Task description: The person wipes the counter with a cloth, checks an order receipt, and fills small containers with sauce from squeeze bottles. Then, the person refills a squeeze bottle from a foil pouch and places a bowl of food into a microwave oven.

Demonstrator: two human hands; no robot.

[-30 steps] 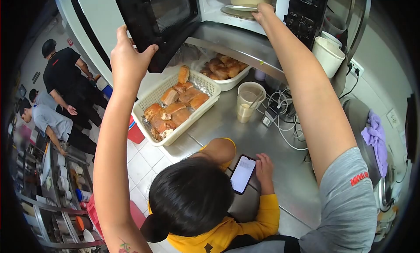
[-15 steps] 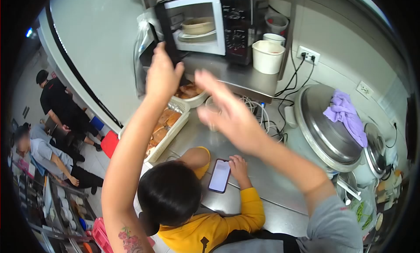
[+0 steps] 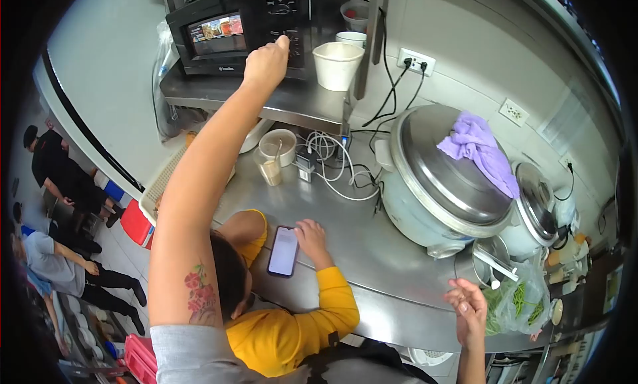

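My left hand [image 3: 266, 64] reaches up to the control panel of the black microwave [image 3: 242, 52]. Its fingers are closed at the lower knob, which they mostly cover. The microwave's door is closed. Beside that hand, a white tub [image 3: 337, 66] stands on the steel shelf [image 3: 219, 96]. Low on the right, my right hand [image 3: 469, 307] is held up with its fingers loosely curled and apart, nothing in it. Closest to it are a plastic bag of green vegetables [image 3: 522, 303] and a metal pot [image 3: 480, 268] with a white-handled utensil.
A person in a yellow top [image 3: 286, 337] leans on the steel counter [image 3: 372, 278], a hand beside a phone [image 3: 283, 251]. A large cooker [image 3: 425, 211] carries a purple cloth [image 3: 480, 151]. Cables [image 3: 339, 165] and a cup [image 3: 268, 168] lie below the shelf. Other people stand far left.
The microwave door has swung shut. My left hand has moved to the knob, and my right hand has dropped to the lower right. The view has shifted rightward.
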